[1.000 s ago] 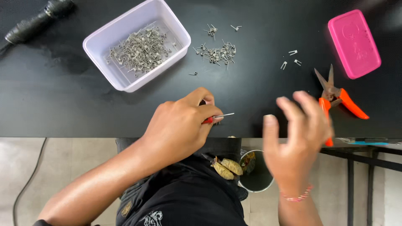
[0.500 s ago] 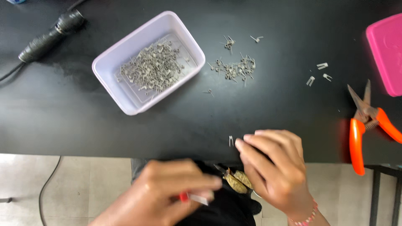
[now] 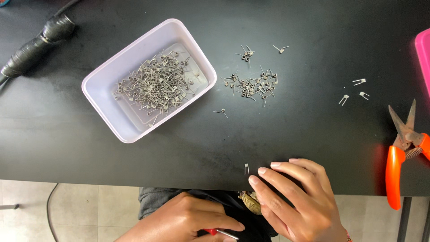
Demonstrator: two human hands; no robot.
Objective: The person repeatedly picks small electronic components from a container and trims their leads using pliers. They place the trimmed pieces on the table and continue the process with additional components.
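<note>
My left hand (image 3: 188,220) is below the table's front edge, over my lap, closed on a small red-handled tool (image 3: 219,232) with a thin metal tip. My right hand (image 3: 298,199) rests flat on the black table (image 3: 134,166) at its front edge, fingers spread, holding nothing. A single small bent wire piece (image 3: 246,168) lies just left of my right fingertips, not touched. A white rectangular tray (image 3: 101,96) at upper left holds several small wire coils. A loose pile of wire coils (image 3: 253,84) lies on the table right of the tray.
Orange-handled cutters (image 3: 405,150) lie at the right edge. A pink box (image 3: 424,51) shows at the far right. Three cut wire bits (image 3: 356,92) lie near it. A black taped cable (image 3: 36,47) runs at the top left. Grey floor tiles show below the table.
My left hand dropped from the table edge down to my lap with the red tool. My right hand came down from mid-air and lies flat on the table edge.
</note>
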